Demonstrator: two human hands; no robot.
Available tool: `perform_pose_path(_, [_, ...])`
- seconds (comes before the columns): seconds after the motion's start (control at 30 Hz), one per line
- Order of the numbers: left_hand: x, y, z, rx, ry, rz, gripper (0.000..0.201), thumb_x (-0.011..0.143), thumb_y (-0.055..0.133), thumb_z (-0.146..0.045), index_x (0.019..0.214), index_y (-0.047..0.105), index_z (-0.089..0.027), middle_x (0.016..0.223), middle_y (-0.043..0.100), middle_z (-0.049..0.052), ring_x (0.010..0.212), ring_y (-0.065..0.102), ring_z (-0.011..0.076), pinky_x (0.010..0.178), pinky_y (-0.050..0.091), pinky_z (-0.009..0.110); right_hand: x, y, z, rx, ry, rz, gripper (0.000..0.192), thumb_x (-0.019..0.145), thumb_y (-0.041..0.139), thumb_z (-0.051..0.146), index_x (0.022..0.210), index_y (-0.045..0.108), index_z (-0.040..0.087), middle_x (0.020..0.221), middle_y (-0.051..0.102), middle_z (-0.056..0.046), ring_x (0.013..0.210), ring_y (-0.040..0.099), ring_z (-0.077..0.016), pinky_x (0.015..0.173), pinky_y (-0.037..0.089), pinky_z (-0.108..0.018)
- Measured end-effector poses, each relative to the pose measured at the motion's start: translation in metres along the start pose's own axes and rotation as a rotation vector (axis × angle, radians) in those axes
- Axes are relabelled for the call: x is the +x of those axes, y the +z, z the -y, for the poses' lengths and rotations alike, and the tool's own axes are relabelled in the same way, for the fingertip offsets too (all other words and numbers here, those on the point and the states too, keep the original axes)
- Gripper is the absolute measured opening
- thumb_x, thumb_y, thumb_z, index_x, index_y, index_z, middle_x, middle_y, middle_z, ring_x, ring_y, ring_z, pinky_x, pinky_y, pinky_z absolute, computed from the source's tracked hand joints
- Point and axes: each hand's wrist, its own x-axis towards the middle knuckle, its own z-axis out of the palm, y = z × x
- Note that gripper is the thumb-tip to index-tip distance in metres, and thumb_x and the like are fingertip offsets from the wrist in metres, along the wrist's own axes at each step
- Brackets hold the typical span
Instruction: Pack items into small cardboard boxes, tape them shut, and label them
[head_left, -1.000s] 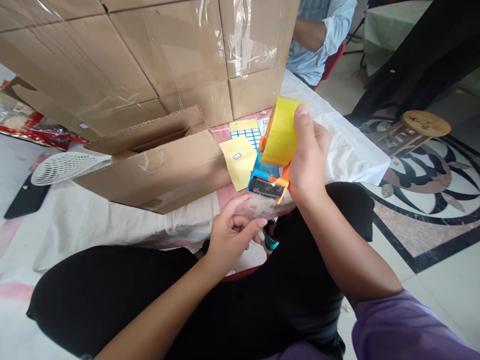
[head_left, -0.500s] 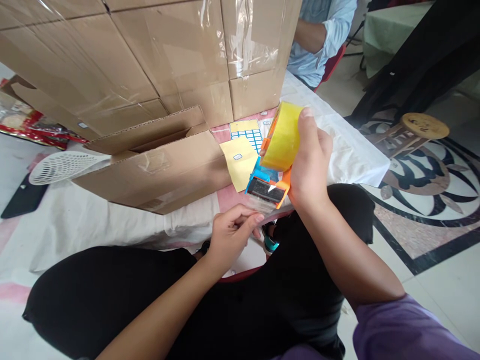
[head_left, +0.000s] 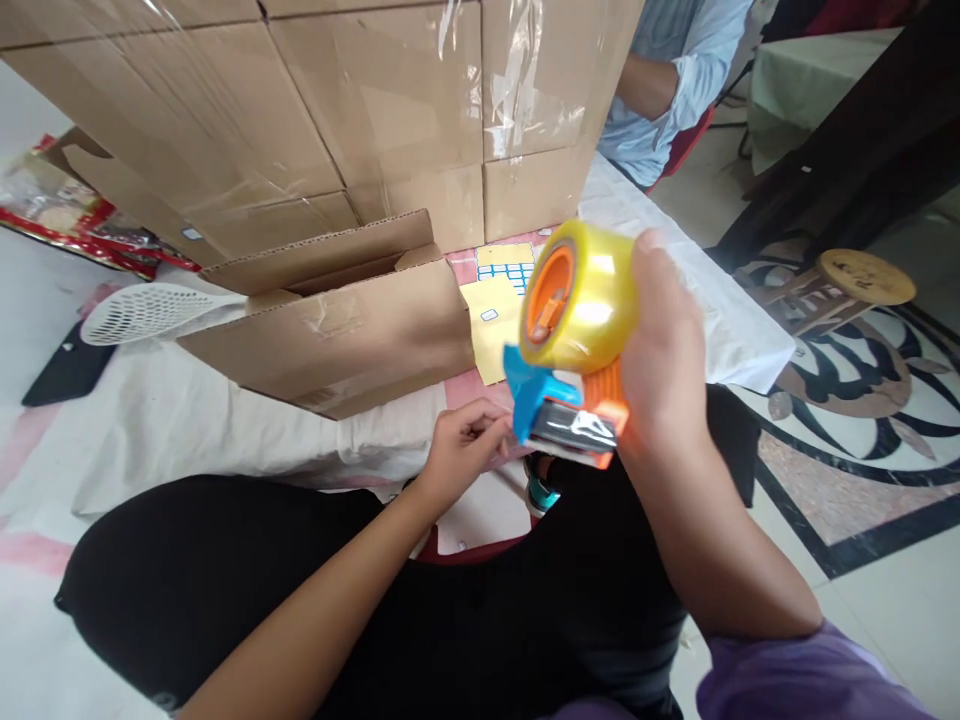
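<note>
My right hand (head_left: 667, 340) grips a tape dispenser (head_left: 570, 420) with blue and orange parts, a dark roller and a large roll of yellowish clear tape (head_left: 600, 295) on an orange hub. My left hand (head_left: 469, 445) is closed in a pinch beside the dispenser's blue side. What its fingertips hold, if anything, does not show clearly. Left of the hands, on the cloth-covered table, stands an open cardboard box (head_left: 360, 345). A white slotted skimmer (head_left: 154, 312) sticks out from its left end.
Large taped cartons (head_left: 390, 90) are stacked at the back. Yellow paper sheets (head_left: 495, 330) lie by the box. A black phone (head_left: 71, 370) and red snack packs (head_left: 82, 215) are at the left. Across the table sits a person in a light blue shirt (head_left: 679, 90); a wooden stool (head_left: 866, 278) stands right.
My right hand has turned the dispenser, so the roll's orange hub now faces left, and brought it slightly lower and right. My left hand stays pinched near it. The view has shifted slightly.
</note>
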Motion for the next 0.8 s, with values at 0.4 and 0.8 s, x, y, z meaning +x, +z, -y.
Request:
perform_pose_path(0.4, [-0.005, 0.003, -0.019, -0.103, -0.045, -0.019, 0.037, 0.091, 0.066, -0.053, 0.085, 0.071, -0.017, 0.055, 0.068, 0.0, 0.038, 0.042, 0.0062, 0.038, 0.034, 0.018, 0.087, -0.072, -0.086, -0.149, 0.247, -0.184, 0.029, 0.093, 0.064, 0.047, 0.091, 0.061, 0.017, 0.084, 0.064, -0.007, 0.079, 0.068, -0.0221, 0.069, 0.059, -0.04])
perform_pose_path(0.8, [-0.001, -0.009, -0.038, -0.106, 0.019, -0.119, 0.034, 0.091, 0.066, -0.049, 0.1, 0.068, -0.016, 0.069, 0.075, 0.002, 0.035, 0.043, 0.0051, 0.039, 0.037, 0.019, 0.099, -0.07, -0.11, -0.197, 0.403, -0.555, 0.054, 0.071, 0.077, 0.027, 0.117, 0.049, 0.018, 0.098, 0.059, -0.007, 0.089, 0.068, -0.0252, 0.074, 0.06, -0.041])
